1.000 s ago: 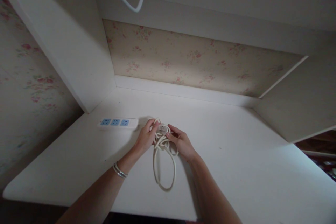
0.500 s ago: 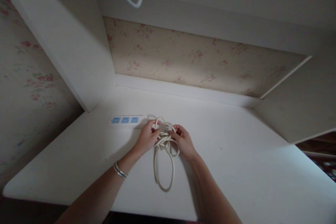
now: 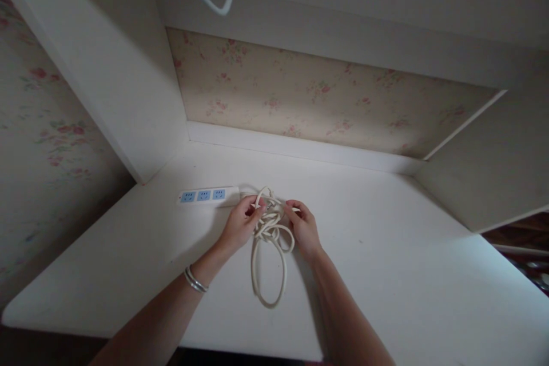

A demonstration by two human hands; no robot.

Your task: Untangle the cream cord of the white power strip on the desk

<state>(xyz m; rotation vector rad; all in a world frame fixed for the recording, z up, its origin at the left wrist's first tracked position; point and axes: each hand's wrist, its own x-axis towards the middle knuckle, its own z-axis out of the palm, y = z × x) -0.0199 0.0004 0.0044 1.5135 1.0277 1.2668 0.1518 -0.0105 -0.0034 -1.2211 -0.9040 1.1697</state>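
A cream power cord (image 3: 268,257) lies in a tangled bundle on the white desk (image 3: 377,263), with one long loop trailing toward me. It runs to a white power strip (image 3: 209,195) with three blue sockets, lying just left of the bundle. My left hand (image 3: 241,224), a bangle on its wrist, pinches the top left of the tangle. On the tangle's right side, my right hand (image 3: 304,229) is closed on the cord. Both hands rest low over the desk.
The desk sits in a white alcove: a slanted side panel (image 3: 124,80) at left, another panel (image 3: 493,166) at right, floral wallpaper (image 3: 317,91) behind. A thin white cable (image 3: 214,6) hangs from the shelf above. The desk's front edge is close to me.
The power strip has shifted right, closer to the tangle. My hands have moved slightly farther from me, and the cord's upper loops are pulled up between the fingers.
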